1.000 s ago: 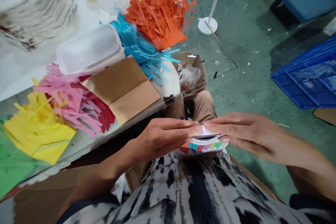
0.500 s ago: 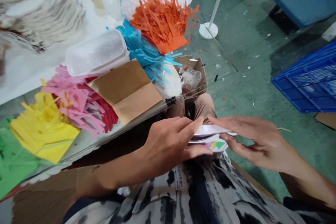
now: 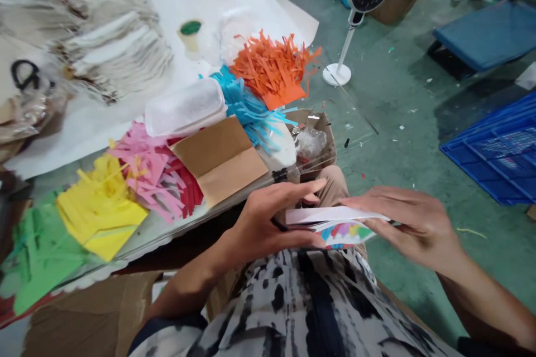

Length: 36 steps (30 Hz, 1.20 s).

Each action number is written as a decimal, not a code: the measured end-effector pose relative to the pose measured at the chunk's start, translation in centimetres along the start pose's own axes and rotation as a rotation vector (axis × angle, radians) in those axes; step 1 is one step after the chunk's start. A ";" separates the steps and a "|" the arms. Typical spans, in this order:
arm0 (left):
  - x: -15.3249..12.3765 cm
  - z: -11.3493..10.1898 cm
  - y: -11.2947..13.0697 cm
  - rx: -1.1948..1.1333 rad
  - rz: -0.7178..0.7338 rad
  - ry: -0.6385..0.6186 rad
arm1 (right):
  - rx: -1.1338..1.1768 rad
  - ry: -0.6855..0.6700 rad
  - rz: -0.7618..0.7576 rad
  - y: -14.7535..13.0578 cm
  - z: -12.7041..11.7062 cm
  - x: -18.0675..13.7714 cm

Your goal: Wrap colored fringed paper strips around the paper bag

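Observation:
Above my lap is a small wad of folded white paper (image 3: 335, 215), with a print of bright coloured shapes on its lower face. My left hand (image 3: 276, 215) wraps round its left end, the thumb along the near side and the fingers over the far side. At the right end, my right hand (image 3: 412, 226) pinches the paper between thumb and fingers. The layers gape slightly along the edge facing me. On the table to the left lies a creased brown paper sheet (image 3: 221, 159), the piece nearest my left hand.
Fringed paper strips lie along the table: green (image 3: 46, 245), yellow (image 3: 103, 206), pink (image 3: 146, 162), blue (image 3: 251, 111) and orange (image 3: 272, 70). A clear plastic box (image 3: 186, 106) sits behind them. A white fan (image 3: 349, 28) and a blue crate (image 3: 494, 142) stand on the floor.
My left fingers have lifted and opened wider over the paper, baring more of its top and coloured print. The view has tilted up, showing more of the table and fan.

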State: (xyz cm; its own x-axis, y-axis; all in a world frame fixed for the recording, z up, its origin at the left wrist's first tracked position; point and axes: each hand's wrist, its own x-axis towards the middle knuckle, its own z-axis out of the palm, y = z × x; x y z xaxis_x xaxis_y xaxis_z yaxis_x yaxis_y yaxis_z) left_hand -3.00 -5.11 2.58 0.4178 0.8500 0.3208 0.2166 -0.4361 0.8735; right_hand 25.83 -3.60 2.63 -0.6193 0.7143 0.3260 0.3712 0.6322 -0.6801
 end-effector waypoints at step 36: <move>-1.3 0.4 -4.4 -0.095 0.076 0.302 | 0.079 0.140 0.004 1.0 1.7 1.9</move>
State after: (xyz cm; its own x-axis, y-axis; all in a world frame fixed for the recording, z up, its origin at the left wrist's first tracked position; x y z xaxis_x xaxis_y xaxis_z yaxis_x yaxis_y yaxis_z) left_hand -4.16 -4.43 -1.86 0.1463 0.8714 0.4682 0.1050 -0.4843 0.8686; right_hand 23.80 -2.13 1.48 -0.5137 0.7551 0.4074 0.3148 0.6076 -0.7292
